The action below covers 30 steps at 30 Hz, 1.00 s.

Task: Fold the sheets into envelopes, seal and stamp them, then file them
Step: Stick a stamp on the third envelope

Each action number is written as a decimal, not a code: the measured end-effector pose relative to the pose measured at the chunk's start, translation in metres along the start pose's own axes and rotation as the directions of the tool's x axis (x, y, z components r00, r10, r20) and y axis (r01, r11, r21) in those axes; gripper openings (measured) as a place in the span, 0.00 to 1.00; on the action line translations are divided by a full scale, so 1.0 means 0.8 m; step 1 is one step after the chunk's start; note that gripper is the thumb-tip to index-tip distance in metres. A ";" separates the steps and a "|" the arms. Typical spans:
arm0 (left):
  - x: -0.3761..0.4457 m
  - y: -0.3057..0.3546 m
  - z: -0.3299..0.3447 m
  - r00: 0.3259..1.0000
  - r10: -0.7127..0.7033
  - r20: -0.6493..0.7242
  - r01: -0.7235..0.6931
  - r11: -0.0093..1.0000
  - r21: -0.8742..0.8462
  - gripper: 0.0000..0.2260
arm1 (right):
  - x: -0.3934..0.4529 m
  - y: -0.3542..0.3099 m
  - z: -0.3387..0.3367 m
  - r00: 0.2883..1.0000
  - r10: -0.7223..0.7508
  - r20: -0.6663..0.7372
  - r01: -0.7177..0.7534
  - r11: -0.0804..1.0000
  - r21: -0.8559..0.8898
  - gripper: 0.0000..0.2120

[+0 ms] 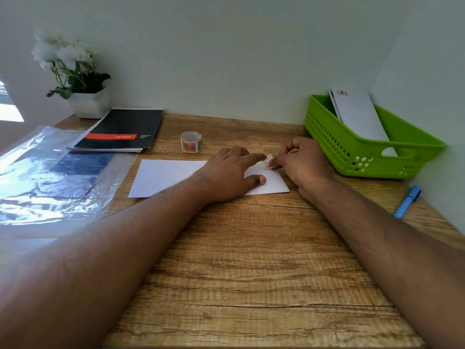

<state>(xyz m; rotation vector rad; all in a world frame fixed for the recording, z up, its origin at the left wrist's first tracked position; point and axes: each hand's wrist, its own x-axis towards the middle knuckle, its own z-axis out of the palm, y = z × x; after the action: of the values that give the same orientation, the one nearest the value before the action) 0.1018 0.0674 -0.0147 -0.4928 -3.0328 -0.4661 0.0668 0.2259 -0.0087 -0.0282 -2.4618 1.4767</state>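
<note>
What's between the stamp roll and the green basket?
Head view: mostly bare wooden desk. The roll stands left, the basket right; only the knuckles of the right hand reach into the near edge of that stretch.

- We see soft daylight entering from a window (8, 107) at left.
- Glare whitens the plastic sleeve (50, 177).
- Edges bend; flowers (60, 52) look blurred.

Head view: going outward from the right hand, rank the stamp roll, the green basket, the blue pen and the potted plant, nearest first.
From the right hand:
1. Green basket, just to its right.
2. Stamp roll, left of it, past the left hand.
3. Blue pen, at the desk's right edge, toward the camera.
4. Potted plant, far left corner.
The roll and pen are nearly tied.
</note>
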 end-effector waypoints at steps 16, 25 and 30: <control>0.002 -0.001 0.003 0.999 0.002 0.043 -0.006 0.996 0.093 0.26 | 0.000 0.010 0.005 0.991 -0.128 0.036 0.133 0.972 -0.193 0.09; 0.002 -0.001 0.001 0.999 -0.007 0.049 0.002 0.995 0.104 0.28 | 0.004 0.012 0.002 0.986 -0.144 0.089 0.162 0.956 -0.245 0.07; 0.000 0.000 -0.001 0.999 -0.016 0.038 0.013 0.996 0.083 0.29 | 0.009 0.016 0.001 0.970 -0.174 0.172 0.221 0.925 -0.309 0.05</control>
<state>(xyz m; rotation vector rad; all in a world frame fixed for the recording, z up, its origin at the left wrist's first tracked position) 0.1020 0.0673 -0.0143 -0.4811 -3.0793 -0.3339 0.0581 0.2322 -0.0189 0.2632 -2.7036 1.0082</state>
